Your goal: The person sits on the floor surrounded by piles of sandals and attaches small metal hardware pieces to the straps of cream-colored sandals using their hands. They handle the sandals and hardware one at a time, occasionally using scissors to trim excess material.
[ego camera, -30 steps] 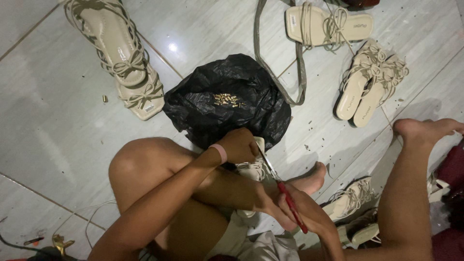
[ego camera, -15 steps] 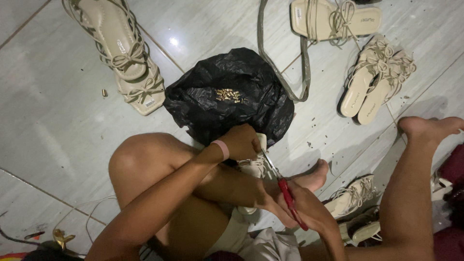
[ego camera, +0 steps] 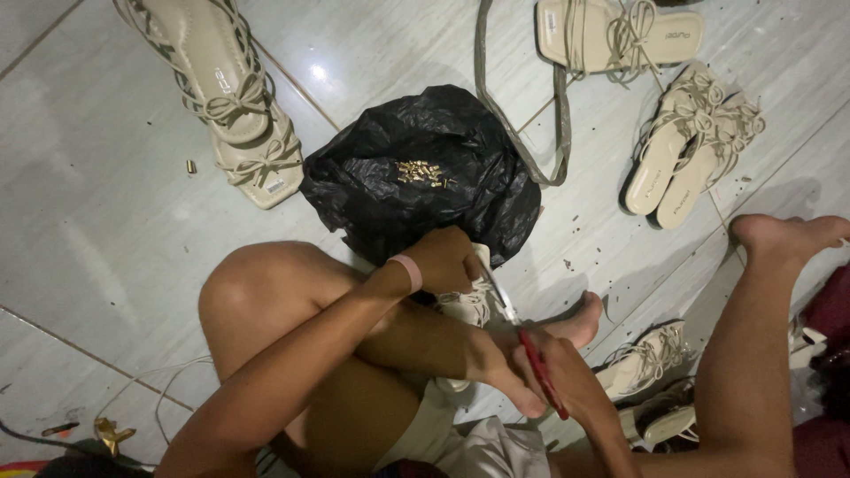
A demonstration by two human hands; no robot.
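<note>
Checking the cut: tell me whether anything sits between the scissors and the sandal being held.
Nothing visible does. The right hand holds the red-handled scissors, whose blades reach straight to the cream sandal gripped by the left hand. The black bag lies behind them.

Floor (ego camera: 106, 204): large pale grey glossy tiles, thin dark grout lines running diagonally. Bright spot of overhead light reflected near top centre (ego camera: 317, 72). Small dark specks and crumbs scattered at right. No walls, furniture or windows in view.
</note>
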